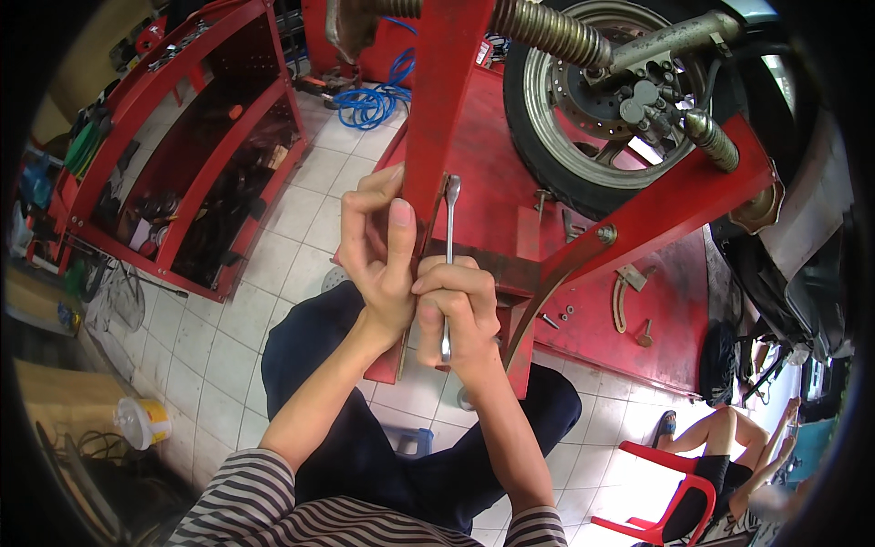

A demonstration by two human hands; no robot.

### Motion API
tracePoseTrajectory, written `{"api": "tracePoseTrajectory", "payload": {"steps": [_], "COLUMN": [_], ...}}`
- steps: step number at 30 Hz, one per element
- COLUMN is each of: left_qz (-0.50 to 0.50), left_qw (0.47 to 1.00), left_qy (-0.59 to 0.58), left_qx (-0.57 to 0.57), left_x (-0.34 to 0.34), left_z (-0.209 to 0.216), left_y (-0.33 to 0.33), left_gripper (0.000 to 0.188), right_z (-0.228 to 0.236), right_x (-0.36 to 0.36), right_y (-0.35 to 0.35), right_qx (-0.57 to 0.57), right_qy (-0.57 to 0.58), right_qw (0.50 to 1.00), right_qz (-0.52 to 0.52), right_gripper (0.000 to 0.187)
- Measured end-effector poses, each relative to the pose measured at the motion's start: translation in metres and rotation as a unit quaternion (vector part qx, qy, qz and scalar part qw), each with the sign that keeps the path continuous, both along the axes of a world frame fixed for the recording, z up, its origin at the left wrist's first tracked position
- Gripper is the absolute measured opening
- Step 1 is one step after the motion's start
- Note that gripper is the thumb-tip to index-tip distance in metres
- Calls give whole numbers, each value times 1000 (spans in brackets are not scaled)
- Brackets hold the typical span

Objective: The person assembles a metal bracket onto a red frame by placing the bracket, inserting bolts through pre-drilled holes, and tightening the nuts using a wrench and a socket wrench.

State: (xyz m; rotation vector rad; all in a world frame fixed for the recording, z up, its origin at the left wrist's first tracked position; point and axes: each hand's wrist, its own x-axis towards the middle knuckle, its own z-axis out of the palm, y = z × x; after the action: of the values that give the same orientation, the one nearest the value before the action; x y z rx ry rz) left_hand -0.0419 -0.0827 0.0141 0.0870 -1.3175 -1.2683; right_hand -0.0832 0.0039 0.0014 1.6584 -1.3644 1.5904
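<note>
My right hand (463,305) is closed round the lower part of a chrome wrench (449,223). The wrench stands nearly upright, its upper end close to the right side of a red steel post (437,100). Whether that end sits on a fastener is too small to tell. At the post's left edge, my left hand (378,246) has bent fingers and a raised thumb. Those fingertips are partly hidden by the post, so anything pinched there cannot be made out. A red angled arm (656,201) with a bolted pivot rises to the right of my hands.
A motorcycle wheel (529,118) stands beyond, on a red platform (670,319) with a curved metal piece (621,305) and small hardware. Left are a red shelf cart (187,214) and a white bucket (144,422). Blue hose (369,108) lies behind. Someone sits on a red chair (652,456).
</note>
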Motion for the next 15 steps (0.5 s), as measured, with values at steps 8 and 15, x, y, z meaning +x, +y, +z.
{"api": "tracePoseTrajectory", "payload": {"steps": [8,15], "left_qz": [-26,-50], "left_qw": [999,998], "left_qy": [8,42], "left_qx": [-34,-22], "left_x": [3,-1], "left_z": [-3,-6], "left_y": [-6,-8], "left_gripper": [18,19], "right_z": [26,92], "right_x": [12,23], "right_y": [10,5], "right_qx": [57,64], "right_qy": [19,-64], "right_qw": [997,980], "right_qz": [-56,-176], "right_gripper": [9,14]}}
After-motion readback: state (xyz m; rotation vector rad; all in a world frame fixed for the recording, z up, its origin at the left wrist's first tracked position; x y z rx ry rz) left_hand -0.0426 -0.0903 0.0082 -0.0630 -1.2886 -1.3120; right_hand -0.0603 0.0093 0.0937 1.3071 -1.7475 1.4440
